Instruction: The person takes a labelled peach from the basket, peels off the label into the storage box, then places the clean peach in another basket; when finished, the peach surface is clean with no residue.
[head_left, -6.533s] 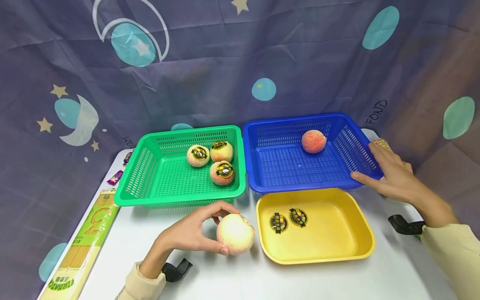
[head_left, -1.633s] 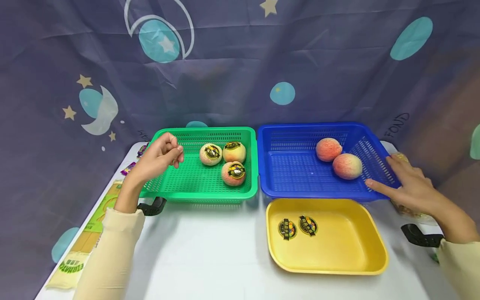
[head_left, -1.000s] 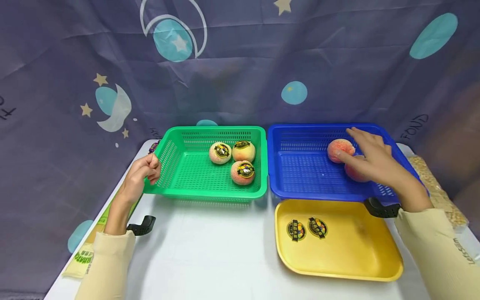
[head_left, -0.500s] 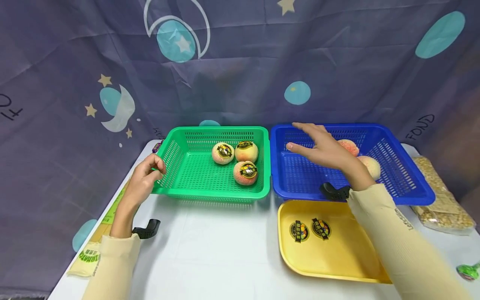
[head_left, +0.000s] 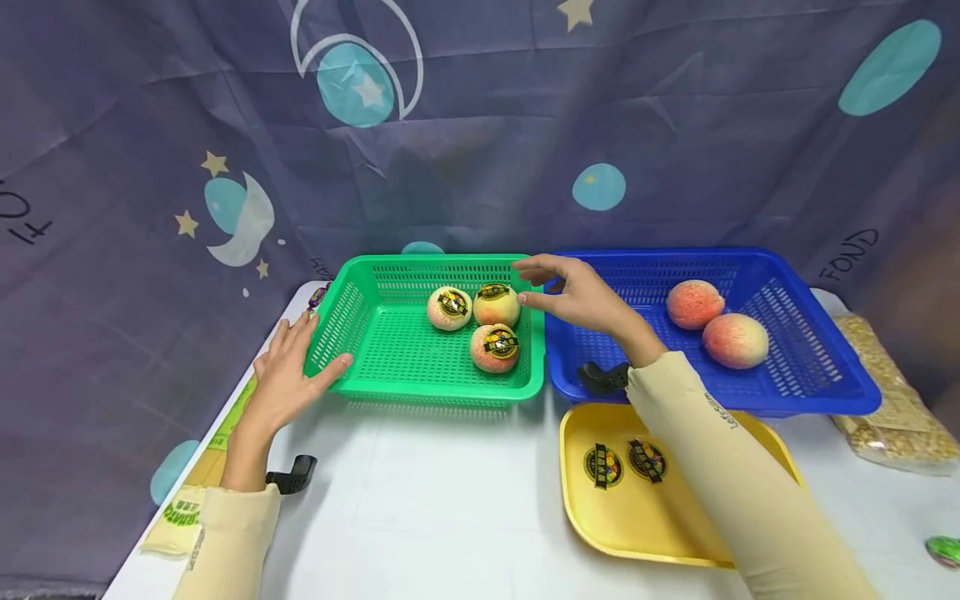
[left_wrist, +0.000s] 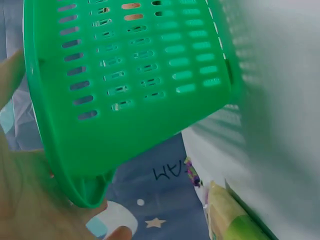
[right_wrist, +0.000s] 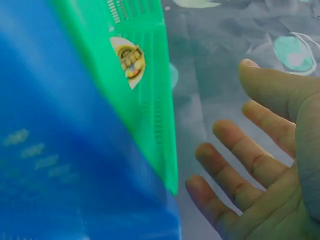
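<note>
My left hand (head_left: 285,379) is spread at the left end of the green basket (head_left: 420,390), thumb and fingers on either side of its front left corner; the left wrist view shows the palm close by the rim. Nothing is in its grasp. Over the seam between the baskets hovers my right hand (head_left: 573,293), loosely bent and holding nothing, fingertips close to the green basket's right rim. Inside that basket sit three pale peaches (head_left: 450,308) with black stickers. Two redder peaches, one (head_left: 695,304) behind the other (head_left: 736,341), lie in the blue basket (head_left: 810,402).
In front of the blue basket stands a yellow tub (head_left: 600,546) bearing two round stickers, partly covered by the right sleeve. A bag of grains (head_left: 896,408) lies at the right, and a green-yellow packet (head_left: 180,521) at the left. A patterned curtain (head_left: 480,125) hangs behind.
A peach earlier in the left hand now lies in the blue basket. The right hand has moved left from that basket's right rim to the green basket. The left fingers have spread from a curl.
</note>
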